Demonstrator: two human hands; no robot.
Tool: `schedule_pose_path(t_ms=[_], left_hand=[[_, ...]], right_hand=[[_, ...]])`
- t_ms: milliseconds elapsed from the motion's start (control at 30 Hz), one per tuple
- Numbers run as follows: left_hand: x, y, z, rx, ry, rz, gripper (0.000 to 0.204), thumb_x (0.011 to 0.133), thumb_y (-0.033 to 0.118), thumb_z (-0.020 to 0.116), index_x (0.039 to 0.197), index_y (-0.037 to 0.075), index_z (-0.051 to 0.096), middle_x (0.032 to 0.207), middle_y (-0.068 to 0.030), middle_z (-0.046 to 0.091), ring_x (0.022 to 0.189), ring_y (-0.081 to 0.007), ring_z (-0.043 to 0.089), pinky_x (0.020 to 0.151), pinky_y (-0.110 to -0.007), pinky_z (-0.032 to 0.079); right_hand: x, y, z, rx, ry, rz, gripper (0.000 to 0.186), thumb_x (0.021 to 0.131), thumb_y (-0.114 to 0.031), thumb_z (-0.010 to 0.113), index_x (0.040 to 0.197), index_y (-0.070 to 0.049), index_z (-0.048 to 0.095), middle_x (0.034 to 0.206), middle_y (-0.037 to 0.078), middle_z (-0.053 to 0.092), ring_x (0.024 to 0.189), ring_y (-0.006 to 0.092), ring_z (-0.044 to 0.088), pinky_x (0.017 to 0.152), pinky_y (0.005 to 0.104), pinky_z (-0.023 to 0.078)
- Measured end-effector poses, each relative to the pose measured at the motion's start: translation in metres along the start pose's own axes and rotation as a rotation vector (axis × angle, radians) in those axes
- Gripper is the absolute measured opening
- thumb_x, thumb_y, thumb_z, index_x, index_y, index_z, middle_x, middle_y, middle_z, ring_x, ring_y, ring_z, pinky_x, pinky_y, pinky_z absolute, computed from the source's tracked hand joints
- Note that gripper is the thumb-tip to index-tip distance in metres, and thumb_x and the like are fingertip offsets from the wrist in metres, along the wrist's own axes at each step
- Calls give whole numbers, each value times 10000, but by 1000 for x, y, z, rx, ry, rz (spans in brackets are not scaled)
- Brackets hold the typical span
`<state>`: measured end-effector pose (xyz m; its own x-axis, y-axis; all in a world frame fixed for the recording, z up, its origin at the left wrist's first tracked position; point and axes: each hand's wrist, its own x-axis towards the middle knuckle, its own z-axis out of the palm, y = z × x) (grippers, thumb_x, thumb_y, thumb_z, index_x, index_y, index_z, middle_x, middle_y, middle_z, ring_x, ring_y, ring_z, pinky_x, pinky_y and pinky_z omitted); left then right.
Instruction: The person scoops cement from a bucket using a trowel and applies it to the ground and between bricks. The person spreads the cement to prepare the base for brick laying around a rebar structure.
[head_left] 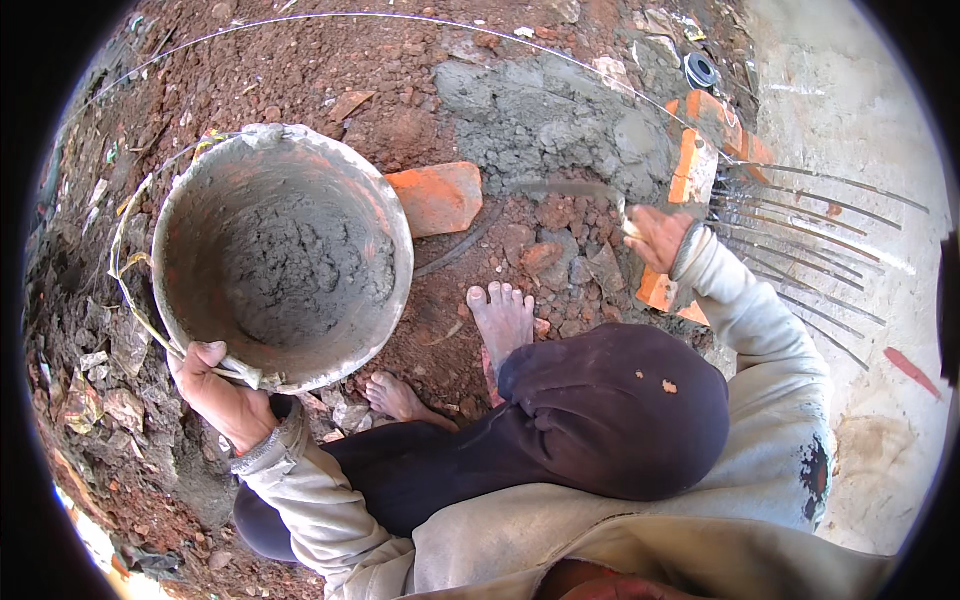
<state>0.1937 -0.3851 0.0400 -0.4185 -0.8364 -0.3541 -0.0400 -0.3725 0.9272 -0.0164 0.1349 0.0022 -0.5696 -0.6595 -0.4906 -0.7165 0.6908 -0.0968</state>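
My left hand (215, 385) grips the near rim of a round metal bucket (402, 250), which is tilted toward me on red soil. Grey wet mortar (290, 260) fills its bottom. My right hand (655, 235) is closed on the handle of a trowel (560, 188). The trowel's blade is blurred and points left over rubble, below a heap of wet mortar (550, 120) on the ground. Orange bricks (695, 165) stand just beyond that hand, and another brick (655, 290) lies under my wrist.
A loose orange brick (437, 195) lies between the bucket and the mortar heap. My bare feet (503, 315) rest on the soil. Thin steel rods (800, 230) fan out to the right over a pale concrete surface (850, 100). A taut string (400, 15) crosses the top.
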Motion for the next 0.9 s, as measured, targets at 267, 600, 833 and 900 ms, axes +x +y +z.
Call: schedule_pose_path(t_ms=[267, 600, 833, 900], left_hand=[[-1, 1, 0, -37, 5, -17, 360, 668, -9, 523, 1024, -26, 572, 969, -103, 628, 872, -257, 617, 858, -368, 505], [-1, 0, 2, 12, -15, -1, 328, 666, 2, 529, 992, -32, 545, 958, -120, 614, 847, -278, 613, 832, -395, 514], [-4, 1, 4, -31, 4, -64, 468, 633, -11, 509, 1099, -18, 561, 1005, -101, 614, 895, -258, 610, 871, -376, 499], [-7, 5, 11, -16, -10, -30, 497, 627, -11, 509, 1121, -21, 557, 1018, -104, 611, 901, -257, 603, 889, -386, 491]], right_hand=[[57, -13, 10, 47, 6, 199, 402, 939, -352, 500, 1246, -92, 490, 947, 225, 654, 805, 426, 661, 744, 514, 522], [86, -7, -20, 373, -27, 226, 371, 922, -393, 532, 1053, -57, 619, 928, 199, 684, 928, 396, 652, 839, 476, 506], [-13, 65, -18, 318, -44, 371, 344, 901, -373, 570, 977, -45, 643, 921, 172, 676, 867, 325, 655, 817, 430, 499], [-37, 61, -21, 253, 25, 363, 345, 911, -373, 558, 955, -39, 637, 848, 153, 655, 782, 306, 644, 771, 424, 503]])
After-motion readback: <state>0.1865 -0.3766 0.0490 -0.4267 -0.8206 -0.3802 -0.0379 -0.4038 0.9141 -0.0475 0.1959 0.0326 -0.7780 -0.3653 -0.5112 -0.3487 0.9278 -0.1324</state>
